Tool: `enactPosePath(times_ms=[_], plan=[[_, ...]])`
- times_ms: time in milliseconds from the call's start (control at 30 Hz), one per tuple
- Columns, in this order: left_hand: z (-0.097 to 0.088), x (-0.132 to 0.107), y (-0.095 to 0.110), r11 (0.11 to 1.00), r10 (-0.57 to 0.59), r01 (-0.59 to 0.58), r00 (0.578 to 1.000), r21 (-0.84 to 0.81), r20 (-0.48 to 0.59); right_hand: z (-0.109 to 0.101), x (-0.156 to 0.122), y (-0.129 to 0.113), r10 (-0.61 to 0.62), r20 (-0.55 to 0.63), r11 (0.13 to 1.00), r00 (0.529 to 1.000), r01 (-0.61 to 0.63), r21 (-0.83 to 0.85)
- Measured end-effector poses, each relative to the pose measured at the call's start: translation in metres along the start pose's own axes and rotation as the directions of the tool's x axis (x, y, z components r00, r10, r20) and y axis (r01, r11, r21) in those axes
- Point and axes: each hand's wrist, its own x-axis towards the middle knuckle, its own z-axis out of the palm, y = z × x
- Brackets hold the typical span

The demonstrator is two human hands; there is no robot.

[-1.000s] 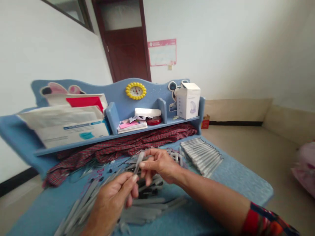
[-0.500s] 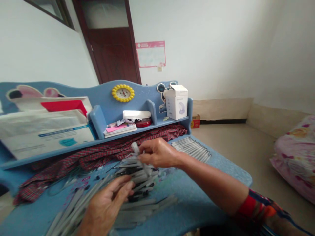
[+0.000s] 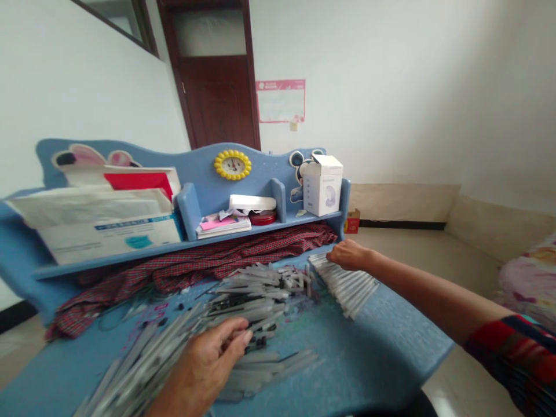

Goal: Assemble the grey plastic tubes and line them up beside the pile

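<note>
Dozens of pale plastic strips (image 3: 143,370) lie heaped on a mottled blue table (image 3: 391,336), spread under and around the left hand (image 3: 211,359), which is loosely curled, part open, and holding nothing that shows. Well to its right, the right hand (image 3: 348,256) rests with bent fingers at the far end of a neat row of clear strips (image 3: 350,288); whether it grips one, I cannot tell. Small black bits (image 3: 180,306) dot the surface beyond the left hand. Past both hands, a checked cloth (image 3: 243,252) is bunched beneath a blue shelf (image 3: 189,211) bearing a yellow-rimmed clock (image 3: 233,165) and, just beyond the right hand, a white box (image 3: 324,188). Farther off stand a dark red door (image 3: 217,104) and white walls, one with a pink-edged poster (image 3: 281,102). Right of the table runs a pale, shiny floor (image 3: 403,246), with flowered pink bedding (image 3: 527,281) past the right arm.
</note>
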Motion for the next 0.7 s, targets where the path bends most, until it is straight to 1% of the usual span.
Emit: enactPosePath(times_ms=[233,433,567,633,700], plan=[[-0.001,-0.001,0.006,1.0,0.018,-0.018,1.0,-0.015,-0.026,0.009,0.007,-0.004,-0.031,0.0,0.999,1.0,0.031,-0.008],[-0.003,-0.002,0.008,0.997,0.047,-0.05,0.997,-0.053,-0.058,0.012,0.007,-0.002,0.008,0.01,1.0,1.0,-0.008,0.02],[-0.004,-0.004,0.012,0.993,0.063,-0.071,0.994,-0.093,-0.084,0.006,0.007,-0.004,0.044,0.003,0.998,0.999,-0.045,0.051],[-0.005,-0.005,0.015,0.992,0.061,-0.072,0.993,-0.107,-0.104,0.0,0.008,-0.01,0.063,-0.015,0.995,0.998,-0.062,0.074],[-0.007,-0.006,0.017,0.992,0.046,-0.063,0.987,-0.108,-0.152,-0.009,0.007,-0.02,0.067,-0.042,0.992,0.997,-0.063,0.108]])
